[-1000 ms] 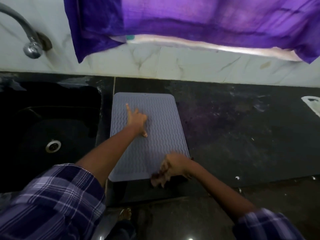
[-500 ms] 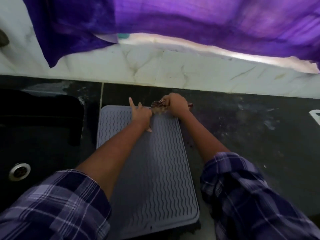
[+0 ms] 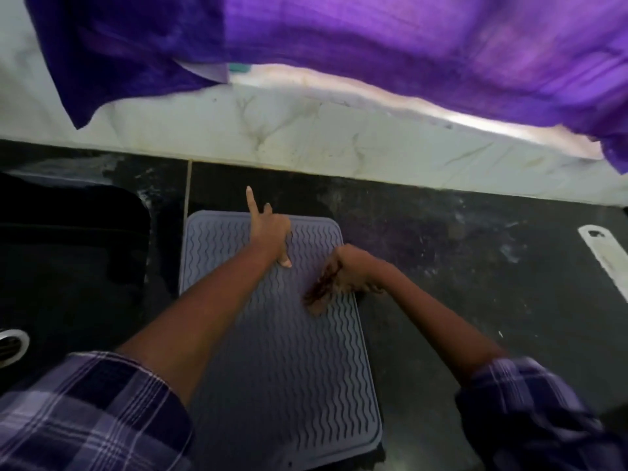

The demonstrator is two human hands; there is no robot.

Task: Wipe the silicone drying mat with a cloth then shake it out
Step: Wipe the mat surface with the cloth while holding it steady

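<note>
Wiping is clearly the step in hand here. The silicone drying mat (image 3: 272, 351) lies flat on the dark tabletop (image 3: 458, 283), just beside the sink (image 3: 68, 249), its far end near the marble back wall (image 3: 306, 130). The left hand (image 3: 270, 232) sits on the far part of the mat, mostly open with the index finger sticking out past the far edge and the thumb pressed onto the ridges, so it has hold of nothing and looks like it's just pinning the mat down. The right hand (image 3: 343, 277) is near the mat's right edge, about a third of the way down from the far end, its grip curled closed around a dark brownish cloth (image 3: 317, 292) that pokes out toward the middle of the mat and rests on the wavy surface. It's motion-blurred, so I can't tell how tight that hold is.

My read: the wipe isn't finished, since the whole near half of the mat lies below the cloth. Next move probably calls for dragging the cloth along toward the near end while the left hand stays planted so the mat doesn't skate. Shaking out comes after, and that'll need both hands free to pinch an edge, with the sink right there as a handy spot. A purple fabric (image 3: 373, 45) hangs overhead, well clear.
</note>
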